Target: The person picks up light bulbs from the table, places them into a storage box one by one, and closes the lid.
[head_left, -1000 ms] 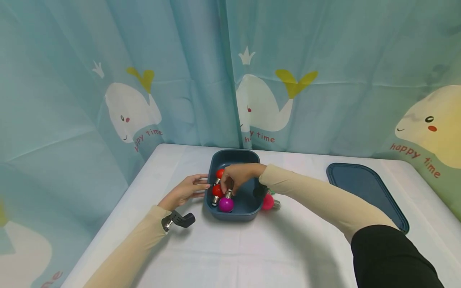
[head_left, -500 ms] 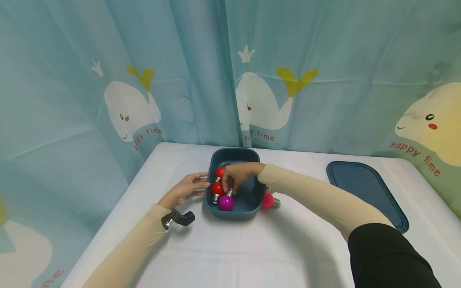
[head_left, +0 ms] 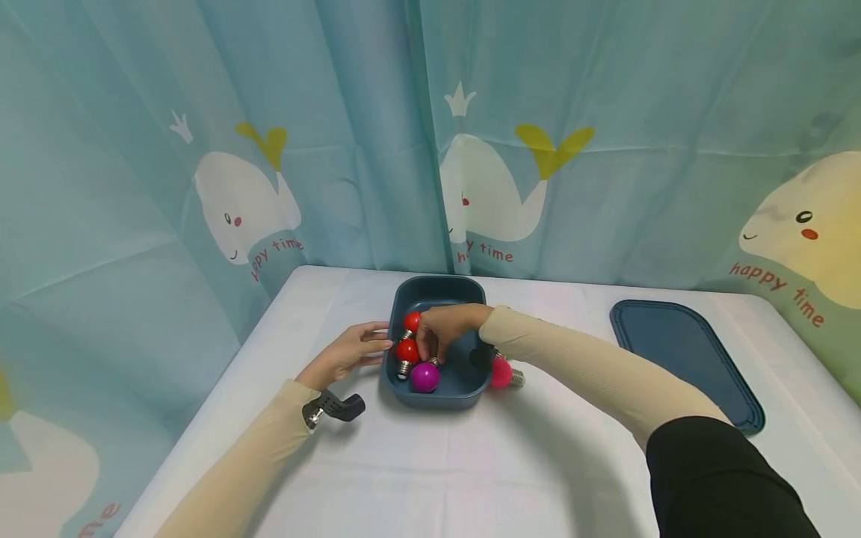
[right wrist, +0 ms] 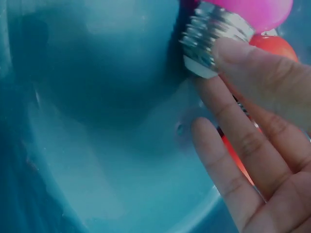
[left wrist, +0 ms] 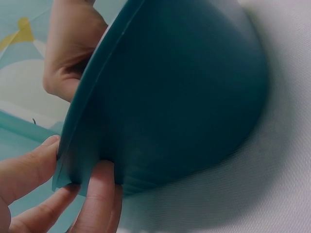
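A dark blue box point(head_left: 439, 403) stands on the table. My left hand point(head_left: 350, 353) is at its left side, with fairly straight fingers touching the wall and rim; in the left wrist view those fingers point(left wrist: 99, 191) lie against the outside of the wall. Inside the box, my right hand point(head_left: 444, 329) pinches a purple light bulb point(head_left: 424, 378) by its metal screw base point(right wrist: 214, 36), between thumb and fingers. Two red light bulbs lie along the box's left wall: a nearer one point(head_left: 406, 350) and a farther one point(head_left: 412, 321), the latter partly hidden by the right hand.
A pinkish-red bulb point(head_left: 501, 373) lies on the white tablecloth point(head_left: 377, 471) against the box's right side, partly under the right forearm. A flat dark blue lid point(head_left: 686, 351) lies farther right. A whale-print curtain point(head_left: 377, 187) hangs behind the table.
The right hand and the purple bulb have shifted slightly to the right inside the box; the bulb's base has become more hidden by the fingers. The left hand stays at the box's side.
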Motion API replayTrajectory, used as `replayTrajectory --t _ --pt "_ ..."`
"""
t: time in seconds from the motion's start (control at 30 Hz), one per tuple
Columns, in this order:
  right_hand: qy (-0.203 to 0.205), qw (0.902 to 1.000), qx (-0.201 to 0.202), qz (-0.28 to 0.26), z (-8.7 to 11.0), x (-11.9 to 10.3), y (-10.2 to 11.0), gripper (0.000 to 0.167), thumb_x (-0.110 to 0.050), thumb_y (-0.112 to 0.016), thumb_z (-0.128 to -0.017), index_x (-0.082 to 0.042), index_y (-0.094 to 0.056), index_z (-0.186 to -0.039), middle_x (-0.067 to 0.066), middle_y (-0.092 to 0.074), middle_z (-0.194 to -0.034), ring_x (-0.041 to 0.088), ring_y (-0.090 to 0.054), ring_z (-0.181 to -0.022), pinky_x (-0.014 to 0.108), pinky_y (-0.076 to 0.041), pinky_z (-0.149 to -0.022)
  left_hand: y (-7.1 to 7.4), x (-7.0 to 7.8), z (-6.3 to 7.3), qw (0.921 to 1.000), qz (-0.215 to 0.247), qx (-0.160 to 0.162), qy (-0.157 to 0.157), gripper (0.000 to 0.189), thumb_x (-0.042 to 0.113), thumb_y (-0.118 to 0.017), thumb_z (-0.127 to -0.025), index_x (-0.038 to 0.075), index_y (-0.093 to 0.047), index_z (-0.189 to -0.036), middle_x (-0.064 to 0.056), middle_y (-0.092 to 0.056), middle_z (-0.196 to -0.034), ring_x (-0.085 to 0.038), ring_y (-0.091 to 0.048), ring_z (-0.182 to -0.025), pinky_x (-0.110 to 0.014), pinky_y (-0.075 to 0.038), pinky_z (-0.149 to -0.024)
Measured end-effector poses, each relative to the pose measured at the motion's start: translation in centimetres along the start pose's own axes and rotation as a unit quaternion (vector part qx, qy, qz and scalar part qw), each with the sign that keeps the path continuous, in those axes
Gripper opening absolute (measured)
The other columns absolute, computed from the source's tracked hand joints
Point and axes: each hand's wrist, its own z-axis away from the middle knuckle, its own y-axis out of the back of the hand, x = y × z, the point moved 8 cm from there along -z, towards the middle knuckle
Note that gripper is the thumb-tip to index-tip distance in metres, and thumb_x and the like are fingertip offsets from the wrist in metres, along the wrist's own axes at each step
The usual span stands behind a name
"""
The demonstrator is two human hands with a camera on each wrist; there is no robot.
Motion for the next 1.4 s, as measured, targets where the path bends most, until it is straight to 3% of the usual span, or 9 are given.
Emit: replayTrajectory --t 0.33,0.7,0.87,1.07,1.2,1.4 --pt "0.008 0.9999 -0.002 -0.007 1.2 -0.1 0.9 0.027 0.002 -0.073 -0.077 -0.005 -0.07 -0.103 0.008 -0.072 -0.099 0.012 -0.067 -0.088 0.021 -0.056 -0.083 0.0 -0.1 -0.1 1.0 0.001 -0.004 0.001 0.055 0.007 -0.054 -0.094 -0.001 -0.032 -0.143 -0.028 -0.037 -0.144 -0.037 -0.045 -0.128 -0.044 -0.047 -0.1" --pt "0.023 0.9981 0.044 -0.037 4.3 -0.2 2.7 0.044 0.003 -0.073 -0.076 0.0 -0.062 -0.119 0.018 -0.067 -0.113 0.028 -0.065 -0.106 0.027 -0.055 -0.089 -0.2 0.0 0.0 1.0 -0.002 -0.006 -0.003 0.056 0.005 -0.055 -0.093 -0.002 -0.031 -0.144 -0.028 -0.037 -0.144 -0.038 -0.045 -0.128 -0.045 -0.046 -0.1" --pt "0.025 0.9961 0.071 -0.047 6.6 0.0 3.6 0.048 0.002 -0.072 -0.078 0.001 -0.059 -0.123 0.02 -0.064 -0.119 0.032 -0.062 -0.11 0.035 -0.055 -0.091 -0.1 0.0 0.0 0.9999 -0.01 -0.003 -0.001 0.056 0.006 -0.055 -0.094 -0.002 -0.031 -0.144 -0.028 -0.037 -0.143 -0.037 -0.046 -0.126 -0.045 -0.046 -0.1" --pt "0.017 0.9922 0.118 -0.035 10.2 0.0 4.8 0.048 -0.009 -0.076 -0.077 -0.005 -0.061 -0.123 0.015 -0.066 -0.118 0.029 -0.064 -0.106 0.039 -0.053 -0.094 0.0 -0.1 0.0 0.9999 -0.015 -0.002 0.003 0.057 0.008 -0.055 -0.094 0.0 -0.031 -0.144 -0.027 -0.038 -0.144 -0.037 -0.047 -0.126 -0.044 -0.047 -0.099" --pt "0.01 0.9878 0.151 -0.038 12.6 0.2 5.2 0.048 -0.013 -0.078 -0.076 -0.007 -0.062 -0.121 0.01 -0.068 -0.115 0.025 -0.065 -0.104 0.043 -0.052 -0.094 -0.1 -0.1 -0.1 0.9999 -0.012 -0.007 0.0 0.057 0.008 -0.055 -0.094 -0.002 -0.03 -0.144 -0.028 -0.037 -0.144 -0.038 -0.045 -0.127 -0.044 -0.046 -0.1" --pt "0.018 0.9783 0.203 -0.035 15.8 0.3 5.2 0.046 -0.014 -0.078 -0.077 -0.003 -0.062 -0.119 0.013 -0.067 -0.113 0.024 -0.066 -0.102 0.044 -0.053 -0.093 -0.1 -0.1 -0.1 0.9999 -0.012 -0.009 -0.002 0.057 0.009 -0.055 -0.094 -0.001 -0.03 -0.144 -0.028 -0.035 -0.145 -0.037 -0.045 -0.127 -0.044 -0.047 -0.1"
